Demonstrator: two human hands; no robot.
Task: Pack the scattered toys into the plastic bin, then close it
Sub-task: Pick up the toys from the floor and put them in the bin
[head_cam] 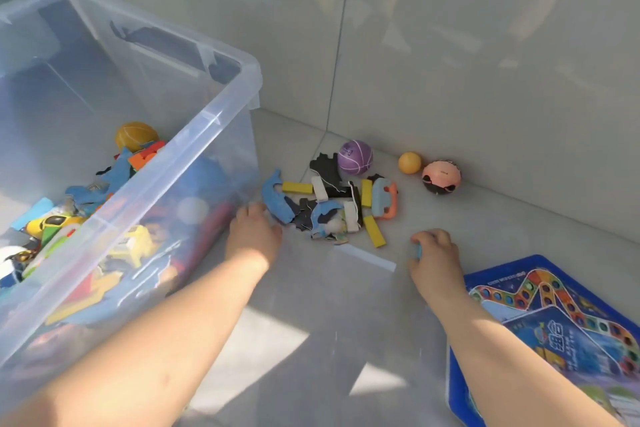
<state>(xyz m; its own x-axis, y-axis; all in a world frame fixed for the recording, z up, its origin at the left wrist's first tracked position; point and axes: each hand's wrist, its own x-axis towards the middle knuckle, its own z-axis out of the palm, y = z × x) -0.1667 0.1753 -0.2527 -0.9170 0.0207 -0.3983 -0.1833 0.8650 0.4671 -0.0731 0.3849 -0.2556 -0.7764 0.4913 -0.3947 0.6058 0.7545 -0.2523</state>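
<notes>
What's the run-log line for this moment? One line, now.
stage: packing | left hand: at puzzle pile edge | right hand: grips small blue piece | plastic bin: open, part filled | unpacked: three balls

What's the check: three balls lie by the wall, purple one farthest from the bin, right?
No. In the head view the purple ball is nearest the bin; the pink ball is farthest. Three balls do lie by the wall.

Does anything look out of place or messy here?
Yes: a jumbled heap of puzzle pieces and yellow blocks lies on the floor beside the plastic bin, and three balls sit loose by the wall.
</notes>
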